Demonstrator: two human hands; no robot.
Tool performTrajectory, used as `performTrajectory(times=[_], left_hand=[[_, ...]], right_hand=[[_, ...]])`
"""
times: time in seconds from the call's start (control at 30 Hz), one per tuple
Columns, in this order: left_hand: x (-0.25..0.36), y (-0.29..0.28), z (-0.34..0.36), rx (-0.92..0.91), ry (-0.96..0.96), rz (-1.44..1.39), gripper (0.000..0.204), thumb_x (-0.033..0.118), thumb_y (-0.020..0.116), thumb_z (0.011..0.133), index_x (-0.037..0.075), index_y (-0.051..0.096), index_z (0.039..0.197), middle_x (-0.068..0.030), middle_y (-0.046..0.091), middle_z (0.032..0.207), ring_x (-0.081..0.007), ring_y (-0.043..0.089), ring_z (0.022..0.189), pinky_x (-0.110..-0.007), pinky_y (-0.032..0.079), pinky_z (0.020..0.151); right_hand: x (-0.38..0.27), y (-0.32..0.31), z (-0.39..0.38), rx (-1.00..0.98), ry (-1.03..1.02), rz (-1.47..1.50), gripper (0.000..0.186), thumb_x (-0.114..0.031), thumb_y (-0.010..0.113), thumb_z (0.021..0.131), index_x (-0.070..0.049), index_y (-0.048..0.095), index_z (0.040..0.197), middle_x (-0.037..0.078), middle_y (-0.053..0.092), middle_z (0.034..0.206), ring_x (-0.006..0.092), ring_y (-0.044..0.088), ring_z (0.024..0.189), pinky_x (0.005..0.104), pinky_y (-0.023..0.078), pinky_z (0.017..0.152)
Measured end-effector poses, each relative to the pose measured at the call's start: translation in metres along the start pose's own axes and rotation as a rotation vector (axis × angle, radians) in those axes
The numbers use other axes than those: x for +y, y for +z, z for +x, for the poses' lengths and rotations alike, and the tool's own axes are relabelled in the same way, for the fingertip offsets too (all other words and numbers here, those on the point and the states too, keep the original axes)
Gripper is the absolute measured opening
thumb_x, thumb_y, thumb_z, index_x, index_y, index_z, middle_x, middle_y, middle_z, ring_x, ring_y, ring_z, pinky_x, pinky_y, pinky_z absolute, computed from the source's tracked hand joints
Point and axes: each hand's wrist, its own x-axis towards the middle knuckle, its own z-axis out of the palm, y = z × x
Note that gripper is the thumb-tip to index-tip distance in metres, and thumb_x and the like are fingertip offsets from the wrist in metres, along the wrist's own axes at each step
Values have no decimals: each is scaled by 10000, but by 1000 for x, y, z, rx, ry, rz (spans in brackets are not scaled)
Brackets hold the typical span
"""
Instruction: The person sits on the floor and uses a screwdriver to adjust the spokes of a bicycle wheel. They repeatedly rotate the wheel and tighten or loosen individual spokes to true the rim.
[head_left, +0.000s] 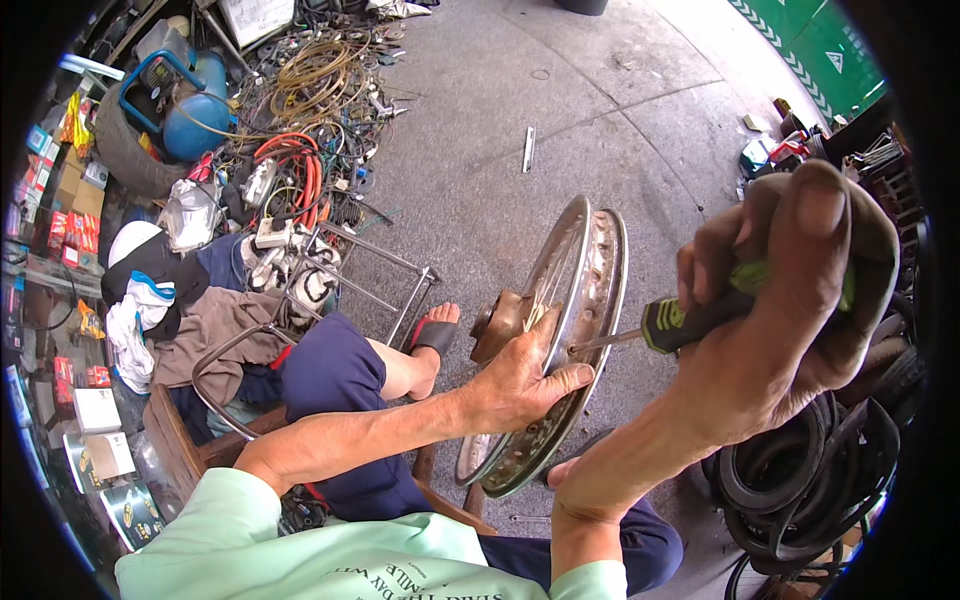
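One round silver-metal wheel [593, 310], likely stiff, weighty, best rim-held: my left hand [522, 382] grasps it, right hand [792, 305] a green-black screwdriver [698, 323].

Upper body: a pale mint-green, short-sleeved shirt [330, 552] is worn; dark lettering [407, 575] is printed across it, partly cut off by the lower edge. Legs: navy-blue trousers [335, 372] are worn, the left leg hemmed near the knee. Left foot: a dark, red-edged, open-toed sandal [433, 336] is worn. The left hand [515, 385] and right hand [800, 290] are bare.
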Motion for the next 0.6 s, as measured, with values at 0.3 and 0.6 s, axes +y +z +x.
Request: performTrajectory(times=[0.3, 0.6], left_hand=[[2, 3, 0, 53, 34, 146, 529, 185, 658, 954, -66, 410, 1347, -199, 622, 1125, -262, 595, 1068, -397, 455, 963], [-11, -3, -1, -24, 17, 5, 440, 211, 637, 959, -55, 501, 1282, -208, 630, 1098, -280, 595, 998, -389, 459, 947]], right_hand=[[3, -9, 0, -237, -1, 265, 143, -195, 564, 998, -53, 543, 1008, 85, 532, 716, 130, 528, 434, 261, 428, 344], [5, -47, 16, -630, 87, 468, 164, -276, 551, 991, -129, 489, 952, 18, 469, 727, 87, 452, 439, 238, 410, 351]])
